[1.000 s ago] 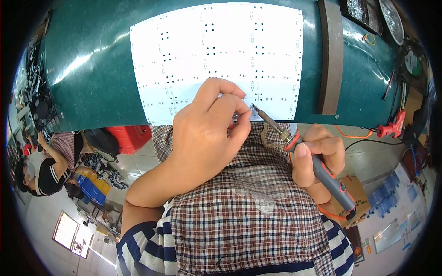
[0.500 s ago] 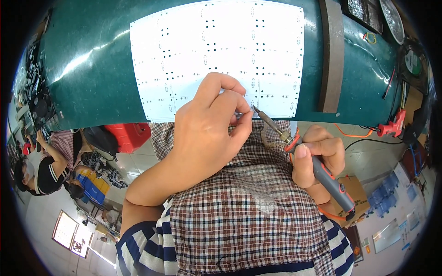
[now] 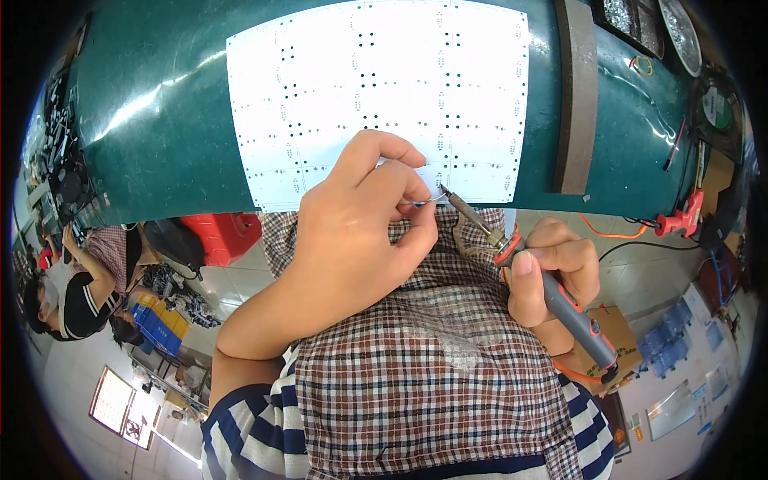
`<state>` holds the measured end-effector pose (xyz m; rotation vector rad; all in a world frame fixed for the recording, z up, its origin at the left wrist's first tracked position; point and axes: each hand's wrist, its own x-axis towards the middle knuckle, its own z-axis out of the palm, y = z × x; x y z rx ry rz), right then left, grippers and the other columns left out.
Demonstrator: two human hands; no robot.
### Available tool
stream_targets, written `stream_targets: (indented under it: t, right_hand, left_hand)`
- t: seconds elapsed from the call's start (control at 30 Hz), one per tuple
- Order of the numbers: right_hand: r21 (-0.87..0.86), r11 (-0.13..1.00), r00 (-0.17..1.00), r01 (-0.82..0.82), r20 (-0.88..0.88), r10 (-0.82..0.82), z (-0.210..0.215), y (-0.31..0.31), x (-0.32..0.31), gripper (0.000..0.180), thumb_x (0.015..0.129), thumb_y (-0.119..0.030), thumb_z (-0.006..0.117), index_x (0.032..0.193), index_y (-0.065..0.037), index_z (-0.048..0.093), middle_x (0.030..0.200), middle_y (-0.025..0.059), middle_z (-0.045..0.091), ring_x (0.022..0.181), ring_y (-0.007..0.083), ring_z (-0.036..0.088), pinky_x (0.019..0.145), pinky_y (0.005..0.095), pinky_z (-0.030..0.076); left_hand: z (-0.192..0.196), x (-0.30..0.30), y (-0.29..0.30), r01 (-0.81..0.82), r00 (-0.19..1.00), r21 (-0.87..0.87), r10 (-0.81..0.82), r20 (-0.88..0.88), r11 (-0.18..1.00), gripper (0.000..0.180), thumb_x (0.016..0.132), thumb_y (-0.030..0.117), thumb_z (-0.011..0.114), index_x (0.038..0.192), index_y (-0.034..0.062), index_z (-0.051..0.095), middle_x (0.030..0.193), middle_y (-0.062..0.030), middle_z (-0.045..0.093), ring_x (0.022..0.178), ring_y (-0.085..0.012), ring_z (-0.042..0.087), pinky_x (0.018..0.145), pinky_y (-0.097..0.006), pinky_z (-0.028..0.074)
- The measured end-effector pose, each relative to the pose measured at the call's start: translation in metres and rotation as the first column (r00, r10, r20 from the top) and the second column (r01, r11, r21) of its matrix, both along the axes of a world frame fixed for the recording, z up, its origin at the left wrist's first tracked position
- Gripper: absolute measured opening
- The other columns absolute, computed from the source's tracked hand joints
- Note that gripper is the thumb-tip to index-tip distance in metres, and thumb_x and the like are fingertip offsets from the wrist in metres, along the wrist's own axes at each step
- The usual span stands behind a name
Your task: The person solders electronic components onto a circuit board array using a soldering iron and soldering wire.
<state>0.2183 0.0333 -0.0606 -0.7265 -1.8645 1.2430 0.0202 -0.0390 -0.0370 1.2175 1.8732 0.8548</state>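
Note:
A white circuit board (image 3: 324, 60) with rows of dark holes and small pads lies on the green bench, its near edge toward me. My right hand (image 3: 556, 268) grips a grey and red soldering iron (image 3: 578, 316). The iron's tip points up and left, at the board's near edge right of centre. Over the near middle of the board, my left hand (image 3: 348, 212) is closed in a pinch on a thin strand of solder wire (image 3: 439, 198), whose end runs close to the iron's tip. Part of the board is hidden beneath this hand.
Right of the board lies a long brown bar (image 3: 576, 104). Farther right are a dark tray (image 3: 632, 24), a solder reel (image 3: 716, 108) and a red-handled tool (image 3: 682, 216). Dark parts (image 3: 60, 136) crowd the bench's left end. Another person (image 3: 84, 300) is at the left.
My left hand has shifted slightly left, and more of the wire shows between its fingers and the iron's tip. The iron and my right hand stay nearly still.

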Motion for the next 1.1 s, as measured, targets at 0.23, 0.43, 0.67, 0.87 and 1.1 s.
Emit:
stream_targets:
  t: [0.23,0.43,0.67,0.87,1.1]
  right_hand:
    - [-0.014,1.0,1.0,0.01,-0.025,-0.01,0.005,0.0,0.002,0.022,0.075,-0.001,0.067,0.081,-0.003,0.046,0.058,0.0065,0.05,0.044,0.0116,0.041,0.041,0.0273,0.031]
    - [-0.082,0.983,0.987,0.161,0.009,-0.161,0.019,0.009,-0.016,0.021,0.082,-0.008,0.06,0.079,-0.008,0.039,0.061,0.0029,0.044,0.055,0.0101,0.035,0.054,0.0291,0.029]
    - [-0.089,0.989,0.991,0.115,-0.051,-0.12,0.019,0.039,-0.065,0.022,0.083,-0.001,0.063,0.081,-0.005,0.042,0.062,0.004,0.048,0.053,0.0079,0.04,0.049,0.023,0.031]
    - [-0.14,0.986,0.991,0.087,-0.088,-0.1,0.011,0.055,-0.097,0.022,0.084,0.001,0.067,0.083,-0.003,0.045,0.066,0.0039,0.055,0.054,0.0047,0.045,0.048,0.0209,0.034]
    - [-0.195,0.977,0.996,0.088,0.009,-0.088,0.01,0.062,-0.112,0.021,0.085,0.0,0.067,0.082,-0.003,0.046,0.064,0.0036,0.058,0.055,0.0042,0.047,0.05,0.0205,0.036]
  left_hand:
    - [0.019,-0.016,-0.001,-0.157,0.976,-0.058,0.164,0.145,0.986,0.008,0.079,-0.005,0.068,0.081,0.0004,0.063,0.097,-0.0058,0.061,0.062,-0.0054,0.056,0.054,-0.02,0.046]
    - [0.028,-0.051,0.012,-0.086,0.961,0.125,0.116,-0.251,0.988,0.009,0.079,-0.003,0.071,0.084,0.0001,0.064,0.081,-0.0019,0.059,0.053,-0.0028,0.04,0.046,-0.02,0.027]
    - [-0.003,-0.071,0.04,-0.159,0.944,0.176,0.202,-0.261,0.971,0.01,0.08,0.0,0.073,0.081,-0.0026,0.063,0.084,-0.0028,0.06,0.058,-0.004,0.055,0.05,-0.016,0.042]
    - [-0.022,-0.073,0.052,-0.218,0.915,0.282,0.296,-0.273,0.934,0.011,0.079,0.0,0.073,0.077,-0.0005,0.062,0.091,-0.0037,0.068,0.049,-0.0007,0.045,0.045,-0.016,0.035]
    - [-0.027,-0.077,0.057,-0.267,0.923,0.216,0.314,-0.224,0.939,0.015,0.076,0.01,0.074,0.075,0.0085,0.059,0.08,0.0001,0.066,0.047,-0.0105,0.055,0.046,-0.024,0.042]
